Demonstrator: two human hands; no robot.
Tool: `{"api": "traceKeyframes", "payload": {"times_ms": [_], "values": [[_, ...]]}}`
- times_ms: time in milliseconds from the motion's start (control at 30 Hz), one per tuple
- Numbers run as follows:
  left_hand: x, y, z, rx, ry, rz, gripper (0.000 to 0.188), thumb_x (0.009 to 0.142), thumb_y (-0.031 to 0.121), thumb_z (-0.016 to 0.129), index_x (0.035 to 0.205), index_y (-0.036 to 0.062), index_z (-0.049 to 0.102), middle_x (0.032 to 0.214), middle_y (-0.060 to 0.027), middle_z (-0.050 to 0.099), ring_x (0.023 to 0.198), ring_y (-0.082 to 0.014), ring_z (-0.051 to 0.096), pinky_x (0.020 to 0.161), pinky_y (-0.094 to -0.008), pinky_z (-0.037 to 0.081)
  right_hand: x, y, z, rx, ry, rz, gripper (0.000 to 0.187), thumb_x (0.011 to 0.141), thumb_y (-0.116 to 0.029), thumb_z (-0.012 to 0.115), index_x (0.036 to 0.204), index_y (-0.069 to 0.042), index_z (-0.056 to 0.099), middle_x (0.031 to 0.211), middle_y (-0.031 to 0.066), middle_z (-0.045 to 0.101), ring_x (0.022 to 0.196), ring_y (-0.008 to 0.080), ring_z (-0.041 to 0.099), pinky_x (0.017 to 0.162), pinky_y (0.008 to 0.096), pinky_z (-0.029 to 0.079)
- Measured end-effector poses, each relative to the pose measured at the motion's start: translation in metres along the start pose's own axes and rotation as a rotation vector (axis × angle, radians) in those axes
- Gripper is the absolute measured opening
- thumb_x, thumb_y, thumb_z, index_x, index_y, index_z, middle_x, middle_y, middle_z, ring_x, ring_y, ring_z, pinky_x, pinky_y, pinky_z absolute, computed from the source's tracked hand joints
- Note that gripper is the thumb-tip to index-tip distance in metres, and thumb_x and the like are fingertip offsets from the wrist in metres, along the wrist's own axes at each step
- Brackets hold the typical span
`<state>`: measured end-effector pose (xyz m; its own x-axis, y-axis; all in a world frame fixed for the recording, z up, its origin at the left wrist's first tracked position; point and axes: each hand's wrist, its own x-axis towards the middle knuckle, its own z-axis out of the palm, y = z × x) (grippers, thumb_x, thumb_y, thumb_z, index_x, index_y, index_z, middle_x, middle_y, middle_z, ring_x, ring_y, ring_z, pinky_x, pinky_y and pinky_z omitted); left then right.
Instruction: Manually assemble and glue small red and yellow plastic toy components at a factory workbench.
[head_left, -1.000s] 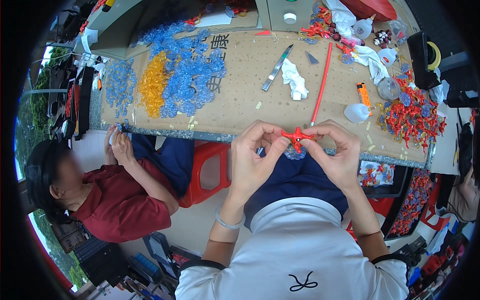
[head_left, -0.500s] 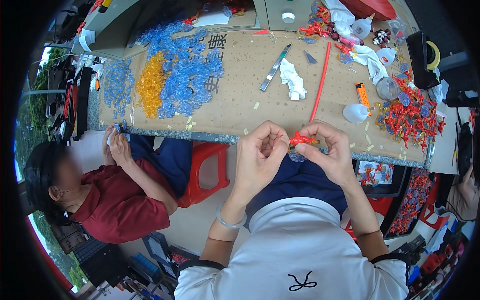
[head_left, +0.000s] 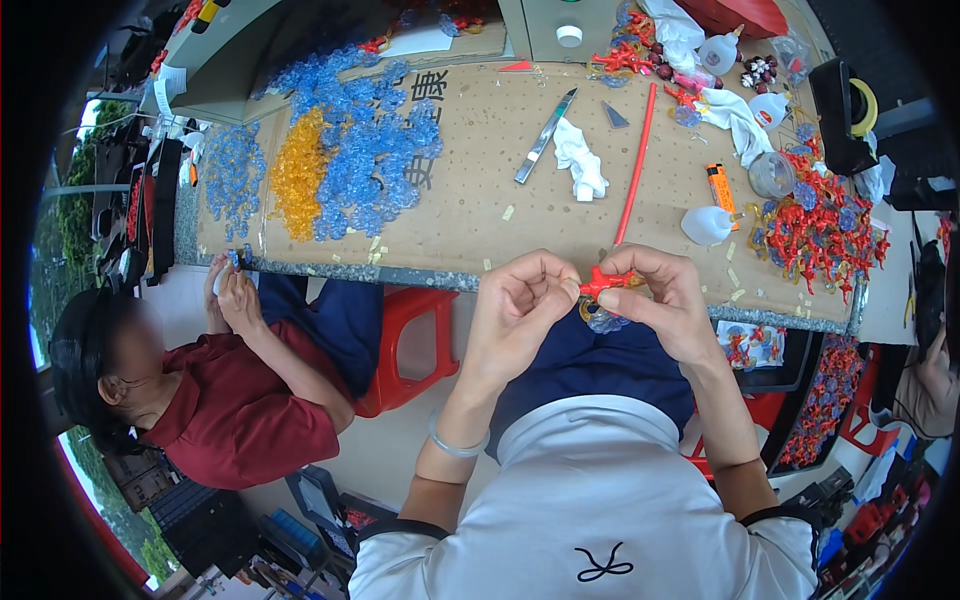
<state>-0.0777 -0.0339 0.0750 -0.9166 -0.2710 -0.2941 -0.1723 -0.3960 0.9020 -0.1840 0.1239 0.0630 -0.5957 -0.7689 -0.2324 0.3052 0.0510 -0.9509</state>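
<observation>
Just off the table's near edge, a small red plastic figurine (head_left: 601, 284) with limb-like arms is between my hands. My right hand (head_left: 660, 303) grips its right side, thumb below and curled fingers above. Pinched together, the thumb and index fingertip of my left hand (head_left: 523, 312) meet the tip of its left limb; whether something tiny is also in that pinch is hidden. Below the red body hangs a clear, bluish and yellow piece (head_left: 604, 320). Behind my hands, a thin red rod (head_left: 637, 165) lies on the cardboard-covered table (head_left: 480, 215).
Blue clear pieces (head_left: 365, 150) and amber ones (head_left: 298, 180) are heaped on the left. Finished-looking red figurines (head_left: 815, 230) pile up at right, near a squeeze bottle (head_left: 708, 225) and orange lighter (head_left: 720, 190). A knife (head_left: 546, 137) lies mid-table. A co-worker (head_left: 240, 400) sits left.
My left fingertips have closed the small gap and now touch the figurine's left limb. The figurine has turned slightly in my right hand. The view has shifted a little.
</observation>
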Motion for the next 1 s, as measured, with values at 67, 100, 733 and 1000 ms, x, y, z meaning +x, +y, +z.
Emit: {"api": "traceKeyframes", "payload": {"times_ms": [67, 100, 733, 1000], "values": [[0.001, -0.001, -0.001, -0.012, -0.002, -0.004, 0.004, 0.085, 0.002, 0.058, 0.087, -0.0001, 0.061, 0.078, 0.0025, 0.058, 0.069, -0.0008, 0.049, 0.062, -0.0159, 0.038, 0.0, -0.001, 0.001, -0.054, 0.0, -0.07, 0.018, 0.081, -0.01, 0.07, 0.093, 0.003, 0.065, 0.084, 0.0026, 0.063, 0.081, 0.0075, 0.055, 0.073, 0.0247, 0.043], [0.001, 0.0, -0.001, -0.024, -0.005, -0.009, 0.006, 0.083, 0.003, 0.056, 0.086, -0.0011, 0.06, 0.074, 0.0023, 0.056, 0.067, -0.0016, 0.046, 0.06, -0.0172, 0.035, 0.001, -0.002, 0.001, -0.081, 0.001, -0.104, 0.018, 0.081, -0.01, 0.07, 0.093, 0.002, 0.065, 0.085, 0.0029, 0.063, 0.082, 0.0076, 0.055, 0.074, 0.0251, 0.043], [-0.015, -0.013, -0.029, -0.298, -0.462, -0.308, 0.011, 0.08, 0.0, 0.068, 0.09, -0.0003, 0.063, 0.104, -0.0075, 0.062, 0.094, -0.0101, 0.059, 0.081, -0.0217, 0.046, 0.017, -0.009, -0.019, -0.261, -0.461, -0.295, 0.022, 0.072, -0.01, 0.076, 0.093, -0.005, 0.068, 0.104, 0.006, 0.048, 0.098, 0.0188, 0.048, 0.087, 0.0311, 0.038], [-0.023, -0.021, -0.035, -0.391, -0.544, -0.16, 0.009, 0.081, -0.001, 0.068, 0.089, -0.0021, 0.064, 0.13, -0.0082, 0.049, 0.096, -0.011, 0.06, 0.082, -0.0229, 0.048, 0.005, -0.019, 0.004, -0.168, -0.39, -0.149, 0.021, 0.073, -0.012, 0.078, 0.09, -0.003, 0.071, 0.103, 0.0074, 0.054, 0.096, 0.017, 0.053, 0.084, 0.0293, 0.041]]}}
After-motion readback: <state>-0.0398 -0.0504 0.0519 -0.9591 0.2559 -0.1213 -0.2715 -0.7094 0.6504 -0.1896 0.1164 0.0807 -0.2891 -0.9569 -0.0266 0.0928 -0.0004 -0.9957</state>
